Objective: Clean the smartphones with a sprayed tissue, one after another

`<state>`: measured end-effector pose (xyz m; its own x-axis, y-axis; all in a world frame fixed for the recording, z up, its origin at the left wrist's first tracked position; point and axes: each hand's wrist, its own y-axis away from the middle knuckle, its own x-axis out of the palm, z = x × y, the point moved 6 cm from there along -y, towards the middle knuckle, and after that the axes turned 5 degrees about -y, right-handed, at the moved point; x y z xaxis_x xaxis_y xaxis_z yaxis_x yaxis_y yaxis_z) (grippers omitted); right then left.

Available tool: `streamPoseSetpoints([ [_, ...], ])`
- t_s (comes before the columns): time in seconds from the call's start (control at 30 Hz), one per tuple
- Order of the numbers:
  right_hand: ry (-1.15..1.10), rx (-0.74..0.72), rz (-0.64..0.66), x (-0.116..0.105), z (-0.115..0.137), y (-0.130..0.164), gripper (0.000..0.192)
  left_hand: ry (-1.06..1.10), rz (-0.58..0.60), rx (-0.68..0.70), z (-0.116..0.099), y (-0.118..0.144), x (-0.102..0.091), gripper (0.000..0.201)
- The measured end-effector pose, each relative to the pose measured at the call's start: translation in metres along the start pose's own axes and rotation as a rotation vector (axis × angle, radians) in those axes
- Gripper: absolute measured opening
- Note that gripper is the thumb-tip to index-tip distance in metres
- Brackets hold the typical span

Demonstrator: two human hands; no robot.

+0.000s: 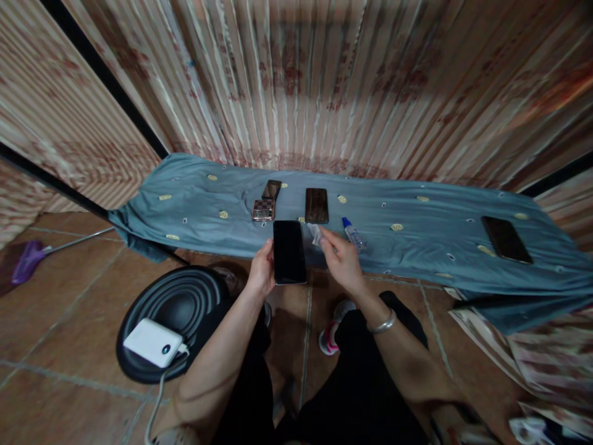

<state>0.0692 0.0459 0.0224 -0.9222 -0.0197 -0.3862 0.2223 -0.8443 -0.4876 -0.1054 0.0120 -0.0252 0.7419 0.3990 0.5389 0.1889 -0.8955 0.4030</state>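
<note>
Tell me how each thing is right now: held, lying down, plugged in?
Black phone: held by the left hand, screen dark.
Small wipe: pinched in the right hand.
Dropper bottle: lying on its side, blue cap on.
Brown phone: lying flat on the blue cloth.
Far-right phone: lying flat, screen dark.
White power bank: cable plugged in, light on.

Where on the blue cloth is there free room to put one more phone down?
The blue cloth is bare at its left end, left of the checkered phone, and between the small bottle and the far-right phone. It is crowded in the middle, around both hands.
</note>
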Motion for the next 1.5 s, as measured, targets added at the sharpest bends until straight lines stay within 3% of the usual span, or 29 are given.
streamPoseSetpoints([
  [0.13, 0.121, -0.293, 0.244, 0.040, 0.026, 0.020, 0.041, -0.002, 0.045, -0.026, 0.009, -0.001, 0.005, 0.030],
  [0.3, 0.309, -0.365, 0.388, 0.069, 0.028, 0.036, 0.045, -0.033, -0.082, -0.014, 0.014, -0.004, -0.006, 0.036],
  [0.5, 0.402, -0.314, 0.329, 0.061, 0.016, 0.020, 0.044, -0.036, 0.081, -0.018, 0.023, 0.005, 0.010, 0.040],
  [0.77, 0.457, -0.345, 0.373, 0.075, 0.034, 0.018, 0.043, -0.025, -0.014, 0.019, 0.018, 0.000, 0.000, 0.037],
  [0.93, 0.431, -0.319, 0.371, 0.082, 0.026, 0.010, 0.043, -0.072, -0.085, 0.104, 0.013, 0.000, -0.011, 0.022],
  [1.1, 0.427, -0.238, 0.325, 0.082, 0.017, -0.001, 0.045, -0.087, -0.004, 0.125, 0.015, 0.003, -0.003, 0.027],
  [1.3, 0.388, -0.300, 0.266, 0.084, 0.032, 0.000, 0.044, -0.082, 0.002, 0.156, 0.008, 0.002, -0.008, 0.029],
  [1.5, 0.399, -0.297, 0.285, 0.094, 0.025, 0.001, 0.040, -0.317, 0.006, 0.203, 0.007, 0.004, -0.020, 0.030],
])
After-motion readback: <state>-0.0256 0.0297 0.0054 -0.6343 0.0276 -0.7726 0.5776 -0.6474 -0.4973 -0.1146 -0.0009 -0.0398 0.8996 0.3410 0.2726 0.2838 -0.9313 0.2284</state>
